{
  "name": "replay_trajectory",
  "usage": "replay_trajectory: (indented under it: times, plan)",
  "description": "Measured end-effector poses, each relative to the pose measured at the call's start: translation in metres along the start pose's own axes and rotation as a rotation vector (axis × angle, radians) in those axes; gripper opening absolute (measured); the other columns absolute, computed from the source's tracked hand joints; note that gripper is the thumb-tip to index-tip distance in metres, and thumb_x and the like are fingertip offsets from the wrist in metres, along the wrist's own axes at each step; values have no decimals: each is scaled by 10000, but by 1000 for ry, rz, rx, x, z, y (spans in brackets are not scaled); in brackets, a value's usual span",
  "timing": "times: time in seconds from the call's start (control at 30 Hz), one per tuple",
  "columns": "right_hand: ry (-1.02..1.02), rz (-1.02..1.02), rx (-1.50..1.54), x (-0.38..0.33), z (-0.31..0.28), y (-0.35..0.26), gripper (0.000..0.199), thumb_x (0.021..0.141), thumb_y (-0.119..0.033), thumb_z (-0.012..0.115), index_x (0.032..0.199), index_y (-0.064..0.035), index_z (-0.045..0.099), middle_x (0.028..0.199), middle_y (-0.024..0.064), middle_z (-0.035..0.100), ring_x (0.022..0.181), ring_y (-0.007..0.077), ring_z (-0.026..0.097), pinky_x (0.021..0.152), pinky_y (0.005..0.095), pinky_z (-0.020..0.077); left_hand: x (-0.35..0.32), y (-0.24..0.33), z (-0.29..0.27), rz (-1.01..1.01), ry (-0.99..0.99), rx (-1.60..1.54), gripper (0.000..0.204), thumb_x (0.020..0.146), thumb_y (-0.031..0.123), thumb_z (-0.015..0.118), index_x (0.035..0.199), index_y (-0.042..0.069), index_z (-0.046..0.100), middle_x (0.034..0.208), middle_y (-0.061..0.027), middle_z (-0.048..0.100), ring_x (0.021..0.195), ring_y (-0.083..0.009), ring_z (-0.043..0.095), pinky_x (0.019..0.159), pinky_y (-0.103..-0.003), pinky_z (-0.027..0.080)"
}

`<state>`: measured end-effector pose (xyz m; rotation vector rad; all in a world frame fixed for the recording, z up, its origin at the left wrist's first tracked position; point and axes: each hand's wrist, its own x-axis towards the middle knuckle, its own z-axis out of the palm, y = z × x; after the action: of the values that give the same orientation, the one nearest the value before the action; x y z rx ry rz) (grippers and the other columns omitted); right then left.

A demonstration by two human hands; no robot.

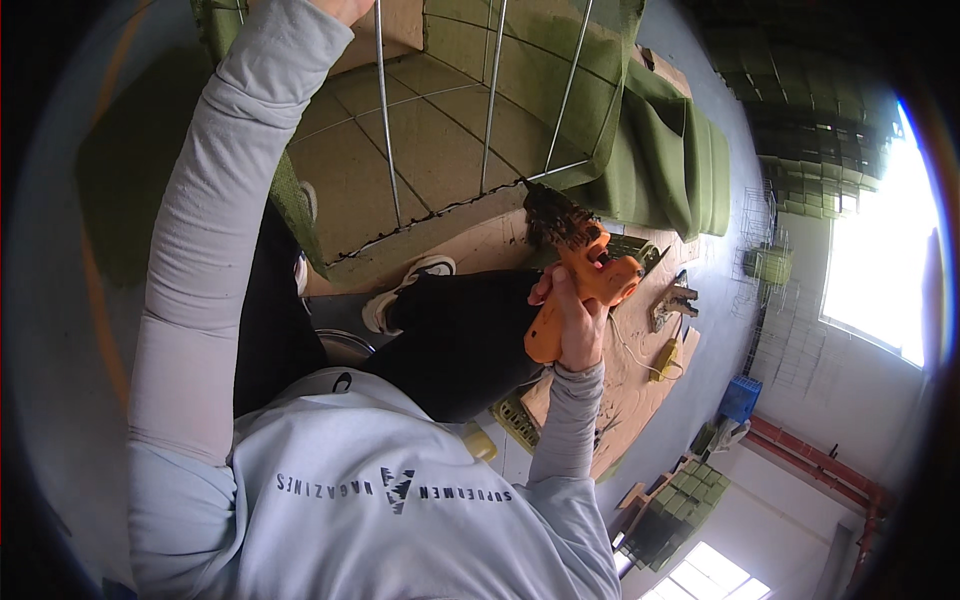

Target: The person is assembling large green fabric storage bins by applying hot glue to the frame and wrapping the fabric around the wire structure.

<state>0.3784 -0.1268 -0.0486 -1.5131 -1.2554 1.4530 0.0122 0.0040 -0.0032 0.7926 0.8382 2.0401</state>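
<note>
Right hand was closed around the grip of an orange power tool, fingers wrapped tight. The tool's dark nose sat at the corner where a wire frame met a panel wrapped in green fabric, touching or just beside it.

Left arm ran up the left side; the left hand was cut off at the top edge, so I could not tell whether it was open or gripping.

Progress, as a guess: the fabric already lay folded over the panel's edges, and fastening at this corner seemed under way. How much edge remained was not visible.

A cardboard-covered desk lay beyond the hand, with small tools too blurred to identify. Stacks of green panels stood further off.
</note>
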Motion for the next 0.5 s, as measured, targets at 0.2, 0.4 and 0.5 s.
replay_trajectory:
  times: [0.2, 0.4, 0.5]
  plan:
    - [6, -22, 43, 7, -7, 1, 173, 897, -134, 608, 983, 12, 570, 745, 50, 591, 636, 147, 584, 606, 270, 479, -2, 2, 0, -4, 6, 20, 312, 1018, 322, 447, 935, 73, 616, 600, 91, 350, 481, -14, 292, 396, -170, 248]
    - [-27, -4, -33, 12, -12, -2, 230, 921, -157, 592, 1072, 7, 535, 815, 67, 570, 683, 170, 571, 618, 303, 499, -1, 1, 1, -20, 16, 4, 311, 1019, 320, 446, 942, 70, 614, 609, 91, 361, 483, -10, 293, 396, -166, 249]
    - [-30, 2, 7, 15, -12, -2, 253, 920, -158, 592, 1097, 12, 527, 809, 66, 567, 670, 168, 565, 603, 295, 493, -1, 1, 1, -13, 8, -3, 312, 1018, 322, 447, 943, 70, 615, 611, 91, 364, 484, -9, 294, 395, -164, 249]
